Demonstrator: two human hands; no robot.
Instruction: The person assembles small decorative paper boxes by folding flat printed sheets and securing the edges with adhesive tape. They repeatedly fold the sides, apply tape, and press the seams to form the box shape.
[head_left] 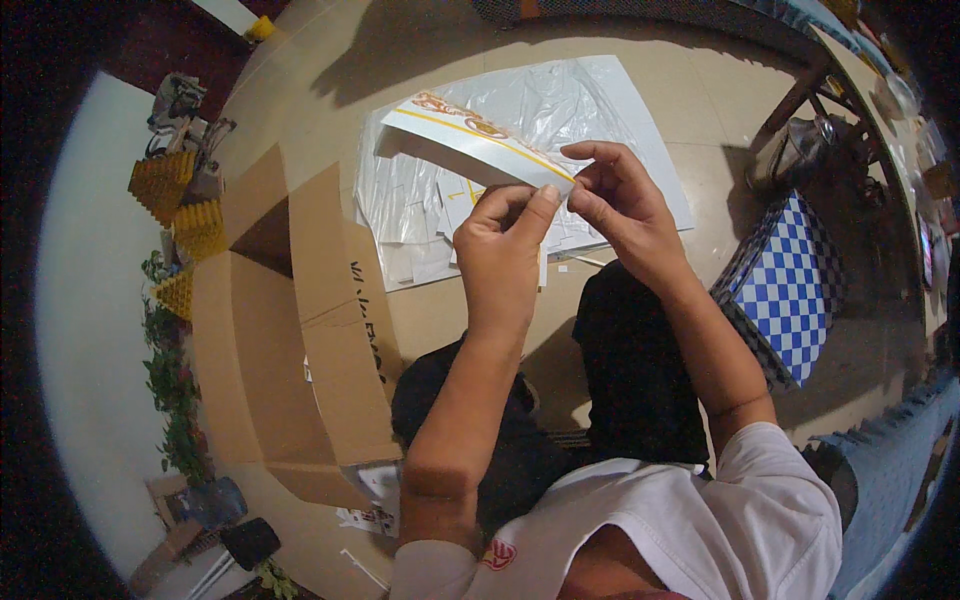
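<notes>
A long white card strip, with a yellow line and an orange-brown printed pattern, is held up in front of me. It slants from the upper left down to my fingers at its right end. My left hand is closed on that end, its thumb pressed on the strip's face. My right hand pinches the very tip between thumb and index finger, with the other fingers curled. Below the strip, white card pieces lie on clear plastic film and a white sheet on the floor.
An open cardboard box stands at the left, beside my knee. To the right sits a blue-and-white checkered object, near a dark-legged table. Yellow stacked pieces and green plants line the far left.
</notes>
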